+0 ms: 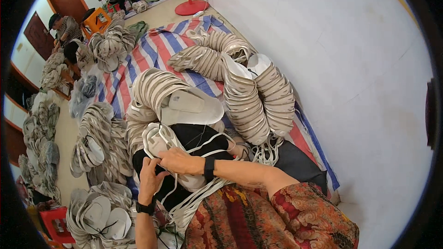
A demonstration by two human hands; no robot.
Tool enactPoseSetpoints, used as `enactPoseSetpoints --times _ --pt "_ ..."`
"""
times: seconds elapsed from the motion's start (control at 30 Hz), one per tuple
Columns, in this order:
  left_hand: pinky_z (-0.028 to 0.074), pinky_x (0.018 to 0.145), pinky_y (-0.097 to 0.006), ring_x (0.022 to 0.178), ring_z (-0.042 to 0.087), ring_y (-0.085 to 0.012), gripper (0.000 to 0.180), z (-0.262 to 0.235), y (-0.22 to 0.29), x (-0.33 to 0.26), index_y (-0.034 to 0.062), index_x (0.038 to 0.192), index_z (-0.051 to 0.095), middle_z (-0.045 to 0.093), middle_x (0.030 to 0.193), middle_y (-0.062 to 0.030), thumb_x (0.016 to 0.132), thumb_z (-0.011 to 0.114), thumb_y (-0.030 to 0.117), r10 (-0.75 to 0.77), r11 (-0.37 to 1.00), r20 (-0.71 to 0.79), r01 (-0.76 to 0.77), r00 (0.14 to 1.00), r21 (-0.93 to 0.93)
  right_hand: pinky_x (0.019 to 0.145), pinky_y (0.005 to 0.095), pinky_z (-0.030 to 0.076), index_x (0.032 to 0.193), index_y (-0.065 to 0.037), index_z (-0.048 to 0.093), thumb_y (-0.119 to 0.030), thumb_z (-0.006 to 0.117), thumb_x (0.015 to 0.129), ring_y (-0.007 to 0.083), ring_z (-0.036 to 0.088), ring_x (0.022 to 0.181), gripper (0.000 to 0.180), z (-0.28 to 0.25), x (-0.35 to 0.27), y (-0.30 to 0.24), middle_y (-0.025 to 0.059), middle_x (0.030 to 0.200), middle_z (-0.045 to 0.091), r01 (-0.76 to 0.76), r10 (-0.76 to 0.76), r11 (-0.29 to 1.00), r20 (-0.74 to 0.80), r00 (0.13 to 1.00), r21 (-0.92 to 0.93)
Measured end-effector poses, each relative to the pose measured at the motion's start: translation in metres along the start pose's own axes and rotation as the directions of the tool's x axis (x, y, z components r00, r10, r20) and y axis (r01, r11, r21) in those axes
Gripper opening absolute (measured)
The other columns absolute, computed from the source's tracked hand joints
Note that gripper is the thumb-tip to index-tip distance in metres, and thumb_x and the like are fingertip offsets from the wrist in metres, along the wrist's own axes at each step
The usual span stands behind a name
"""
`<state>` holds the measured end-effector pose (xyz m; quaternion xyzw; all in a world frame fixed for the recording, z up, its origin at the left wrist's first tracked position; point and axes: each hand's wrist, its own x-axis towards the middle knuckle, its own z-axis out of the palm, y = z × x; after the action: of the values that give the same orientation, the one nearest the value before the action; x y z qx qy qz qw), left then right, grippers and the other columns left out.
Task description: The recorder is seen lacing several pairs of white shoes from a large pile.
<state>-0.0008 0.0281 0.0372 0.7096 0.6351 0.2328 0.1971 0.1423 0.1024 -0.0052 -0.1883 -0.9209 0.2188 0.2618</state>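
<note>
A striped blue, red and white tarp (159, 46) covers the floor beside the pale wall (350, 64), heaped with long curved stacks of flat beige sole pieces (249, 101), thin and rubbery-looking, nested like scales. On the person's lap sits a black cloth (203, 136) with loose white straps (203, 193) trailing across it. Against it leans a pale sole piece (157, 140), its long axis running up and away from the body. The right hand (181, 160) lies over its lower end, fingers pinched narrowly on it; the left hand (150, 179) grips from just below, closed around the edge, equally near.
</note>
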Motion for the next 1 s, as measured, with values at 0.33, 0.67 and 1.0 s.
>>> enactPoseSetpoints --times 0.33,0.67,1.0 --pt "0.04 0.057 -0.032 0.067 0.046 -0.0236 0.035 0.009 -0.006 0.0 0.0019 0.074 0.048 0.042 0.072 -0.0086 0.053 0.077 0.003 -0.07 0.994 -0.067 0.064 0.995 -0.088 0.06 0.0373 0.047 0.078 -0.002 0.06 -0.014 0.058 0.07 0.0279 0.059 0.071 0.015 -0.002 0.004 0.0 0.0119 0.077 0.054 0.082 -0.082 0.996 0.016 0.997 -0.02" --pt "0.038 0.078 -0.037 0.083 0.049 -0.0296 0.037 0.014 -0.033 -0.007 0.0051 0.09 0.057 0.056 0.087 -0.0105 0.058 0.074 0.009 0.182 0.975 -0.12 -0.195 0.976 -0.104 0.065 0.0368 0.042 0.086 -0.009 0.057 -0.02 0.057 0.075 0.0253 0.054 0.076 0.015 -0.016 0.021 0.015 0.0067 0.078 0.054 0.256 -0.22 0.957 0.236 0.947 -0.134" --pt "0.039 0.065 -0.035 0.077 0.043 -0.0266 0.035 0.015 -0.036 -0.023 0.0062 0.084 0.041 0.037 0.086 -0.0101 0.066 0.071 0.006 0.015 0.934 -0.108 -0.053 0.994 -0.354 0.053 0.0413 0.04 0.068 -0.006 0.051 -0.011 0.056 0.066 0.0299 0.05 0.063 0.007 -0.062 0.052 0.033 0.0105 0.068 0.046 0.469 -0.436 0.862 0.193 0.879 -0.189"
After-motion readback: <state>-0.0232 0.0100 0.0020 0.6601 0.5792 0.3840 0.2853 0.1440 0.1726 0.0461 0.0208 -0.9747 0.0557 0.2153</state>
